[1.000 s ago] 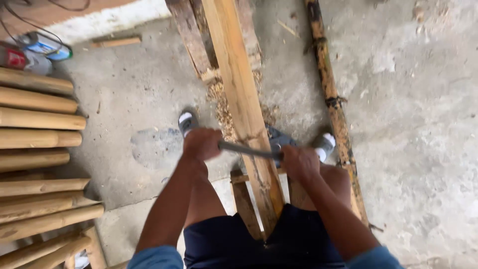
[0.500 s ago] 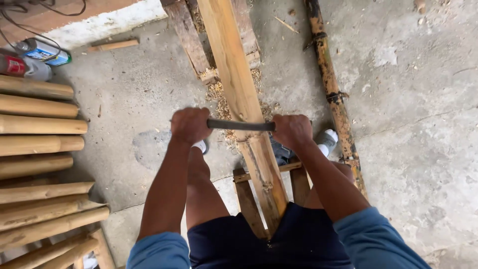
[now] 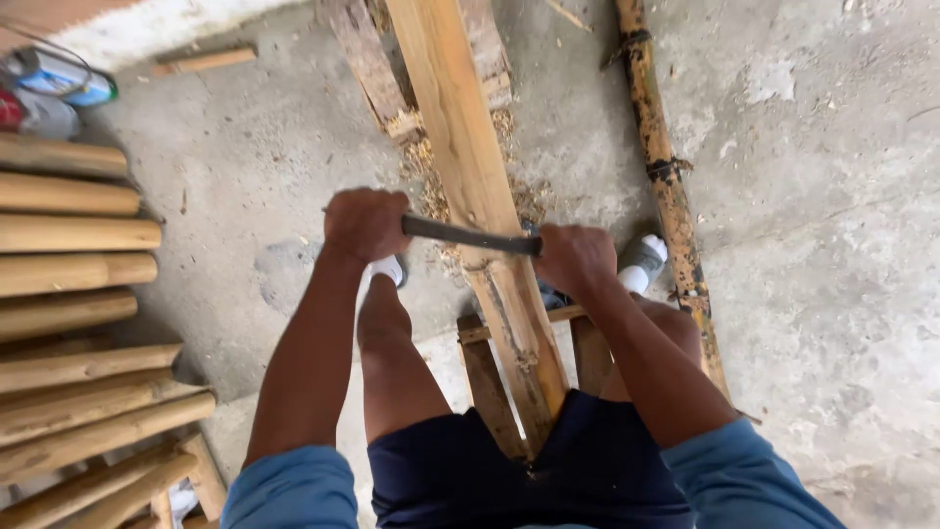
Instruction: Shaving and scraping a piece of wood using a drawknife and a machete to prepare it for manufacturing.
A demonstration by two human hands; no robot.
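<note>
A long pale wooden plank [image 3: 460, 127] runs away from me between my legs, resting on a low wooden frame [image 3: 490, 377]. Across it lies a dark metal blade [image 3: 468, 235] held at both ends. My left hand [image 3: 365, 223] grips its left end, to the left of the plank. My right hand [image 3: 573, 259] grips the right end, just past the plank's right edge. Wood shavings [image 3: 431, 176] lie on the concrete beside the plank. My white shoes [image 3: 641, 263] show under my hands.
Several round bamboo poles [image 3: 73, 235] lie stacked at the left. A dark weathered bamboo pole [image 3: 666, 186] stretches along the floor at the right. A small wood offcut [image 3: 201, 61] and bottles [image 3: 59, 78] sit at the top left by the wall.
Both hands and the blade have moved forward along the plank, away from my body, and the view has shifted closer.
</note>
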